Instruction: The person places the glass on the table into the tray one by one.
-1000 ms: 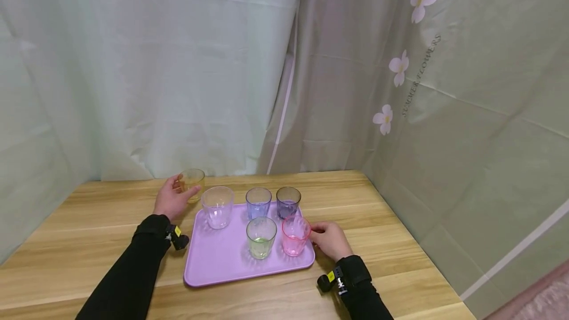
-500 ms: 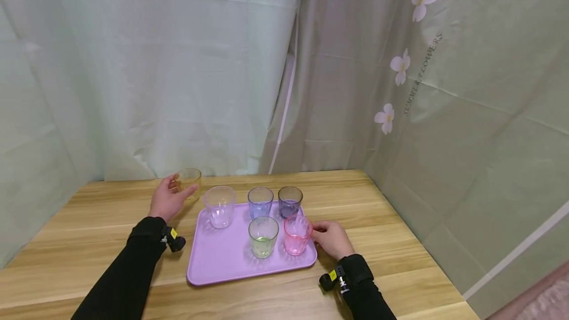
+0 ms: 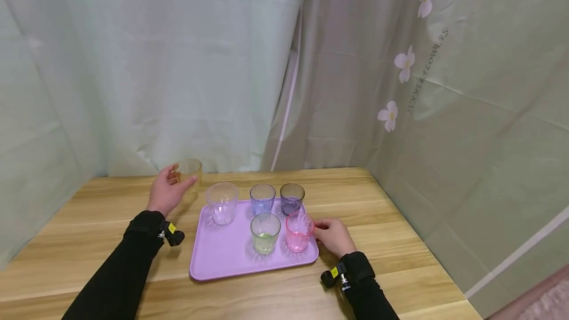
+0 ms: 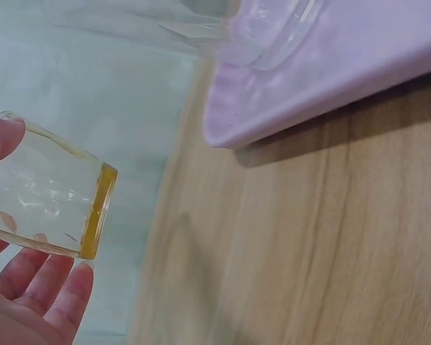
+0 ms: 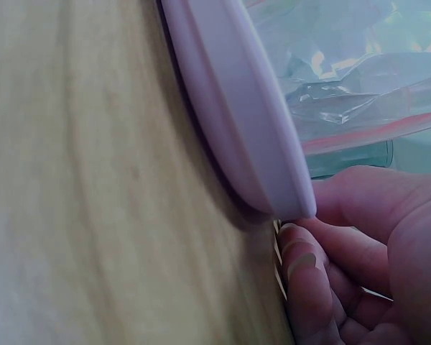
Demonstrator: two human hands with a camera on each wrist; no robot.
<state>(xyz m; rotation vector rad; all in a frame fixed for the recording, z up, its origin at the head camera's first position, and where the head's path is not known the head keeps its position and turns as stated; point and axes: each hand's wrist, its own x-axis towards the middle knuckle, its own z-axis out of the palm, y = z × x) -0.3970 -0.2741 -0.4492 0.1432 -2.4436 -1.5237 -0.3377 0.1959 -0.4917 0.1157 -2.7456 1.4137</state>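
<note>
A yellow-tinted glass (image 3: 192, 174) is in my left hand (image 3: 166, 192), past the tray's far left corner. In the left wrist view the thumb is on one side of the glass (image 4: 47, 190) and the fingers on the other, its thick amber base clear of the table. My right hand (image 3: 335, 237) grips the right edge of the lilac tray (image 3: 218, 256), beside the pink glass (image 3: 300, 232). The right wrist view has its thumb and curled fingers at the tray's rim (image 5: 248, 122).
Also on the tray stand a large colourless glass (image 3: 222, 205), a blue glass (image 3: 262, 200), a smoky grey glass (image 3: 292, 199) and a green glass (image 3: 265, 234). The wooden table (image 3: 249, 300) ends at a curtain (image 3: 200, 88) behind and another on the right.
My left hand has moved slightly left and lifted the yellow glass from beside the colourless one. The right hand stays at the tray's edge.
</note>
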